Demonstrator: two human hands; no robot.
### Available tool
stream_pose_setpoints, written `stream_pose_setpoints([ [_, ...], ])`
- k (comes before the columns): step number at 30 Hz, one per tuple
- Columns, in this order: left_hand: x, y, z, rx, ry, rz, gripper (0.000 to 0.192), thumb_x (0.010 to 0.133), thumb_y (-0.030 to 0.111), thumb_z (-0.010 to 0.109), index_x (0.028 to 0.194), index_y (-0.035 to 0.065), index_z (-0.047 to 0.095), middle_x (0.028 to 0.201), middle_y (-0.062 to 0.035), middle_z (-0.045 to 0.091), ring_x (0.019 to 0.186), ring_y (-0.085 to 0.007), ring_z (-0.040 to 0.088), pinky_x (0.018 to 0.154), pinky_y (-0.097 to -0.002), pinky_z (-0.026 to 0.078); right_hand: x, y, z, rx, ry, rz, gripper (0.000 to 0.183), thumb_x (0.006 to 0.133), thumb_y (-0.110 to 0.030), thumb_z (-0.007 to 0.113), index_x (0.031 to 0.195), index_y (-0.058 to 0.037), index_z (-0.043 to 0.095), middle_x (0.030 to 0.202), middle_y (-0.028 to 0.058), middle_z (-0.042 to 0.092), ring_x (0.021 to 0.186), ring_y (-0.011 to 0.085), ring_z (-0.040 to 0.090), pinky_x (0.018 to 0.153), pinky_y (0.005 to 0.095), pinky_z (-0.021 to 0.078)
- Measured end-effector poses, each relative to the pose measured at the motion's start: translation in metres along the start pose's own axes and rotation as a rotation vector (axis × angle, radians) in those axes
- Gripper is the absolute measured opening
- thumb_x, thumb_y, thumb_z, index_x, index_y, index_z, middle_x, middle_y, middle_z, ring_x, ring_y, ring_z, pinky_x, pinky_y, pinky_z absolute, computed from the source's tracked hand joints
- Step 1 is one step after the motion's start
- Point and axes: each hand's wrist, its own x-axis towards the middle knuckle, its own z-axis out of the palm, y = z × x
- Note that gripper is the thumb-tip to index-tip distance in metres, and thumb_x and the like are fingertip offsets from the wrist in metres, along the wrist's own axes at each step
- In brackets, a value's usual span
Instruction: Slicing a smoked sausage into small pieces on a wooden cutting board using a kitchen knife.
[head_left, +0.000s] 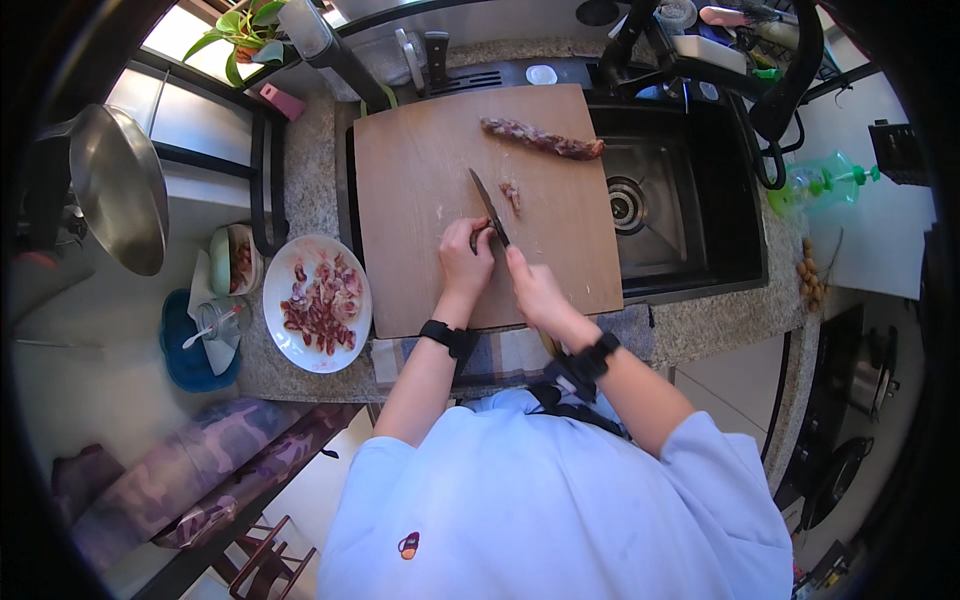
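Observation:
A kitchen knife (490, 206) is gripped in my right hand (538, 289), its blade pointing up and left over the wooden cutting board (405, 165). My left hand (466, 259) holds a short dark piece of cured sausage (477, 238) against the board, beside the blade; the fingers hide much of it. Just right of the blade lies a small cut piece of sausage (511, 196). A long wrinkled cured sausage (541, 139) rests near the board's top right edge. To the left, a white plate (362, 322) bears many sausage slices (322, 300).
The board partly covers a black sink (660, 217). Left of the plate stand a small bowl (220, 262) and a blue container (176, 337) with a glass jar. A checked cloth (495, 360) lies under the board's near edge. A large metal pan (120, 187) hangs at upper left.

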Motion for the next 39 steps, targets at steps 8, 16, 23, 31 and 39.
stream_pose_setpoints([
  [8,0.001,0.005,0.0,-0.033,0.009,-0.032,0.011,0.071,0.002,0.06,0.082,-0.0006,0.06,0.079,-0.0158,0.061,0.073,-0.029,0.06,0.065,-0.0334,0.048,0.001,-0.005,0.008,-0.067,0.125,-0.117,0.068,0.087,-0.053,0.032,0.072,0.0083,0.058,0.067,0.0303,0.054,0.075,0.044,0.057,0.065,0.0448,0.043],
  [16,0.0,0.004,0.0,0.005,0.025,-0.033,0.009,0.072,0.003,0.059,0.081,0.0004,0.06,0.08,-0.0154,0.06,0.074,-0.0307,0.059,0.066,-0.0352,0.047,-0.035,0.019,0.002,-0.128,0.135,-0.152,0.068,0.087,-0.053,0.03,0.075,0.0076,0.059,0.067,0.0307,0.054,0.077,0.045,0.056,0.069,0.0449,0.0429],
  [23,0.001,0.008,-0.002,-0.006,0.001,-0.056,0.011,0.073,0.005,0.059,0.083,0.0,0.06,0.081,-0.0159,0.061,0.075,-0.0303,0.06,0.067,-0.0339,0.048,0.013,-0.023,0.001,-0.043,0.031,-0.025,0.071,0.087,-0.054,0.03,0.072,0.0103,0.057,0.065,0.0311,0.054,0.074,0.0427,0.058,0.065,0.0436,0.044],
  [31,0.001,0.003,-0.002,-0.063,0.035,-0.092,0.01,0.074,0.006,0.059,0.082,0.0005,0.059,0.079,-0.0154,0.06,0.075,-0.0303,0.06,0.066,-0.0347,0.047,-0.029,0.012,-0.009,-0.013,-0.008,-0.047,0.069,0.088,-0.051,0.03,0.062,0.0097,0.049,0.051,0.0233,0.047,0.056,0.032,0.054,0.057,0.0433,0.0391],
  [39,0.001,0.013,-0.008,-0.019,0.052,-0.092,0.011,0.074,0.007,0.058,0.084,0.0016,0.056,0.081,-0.0148,0.059,0.077,-0.0312,0.058,0.068,-0.0365,0.046,0.004,-0.006,-0.021,0.157,-0.005,0.081,0.065,0.084,-0.058,0.035,0.052,-0.0032,0.046,0.043,0.0057,0.043,0.035,0.0174,0.044,0.034,0.0304,0.0344],
])
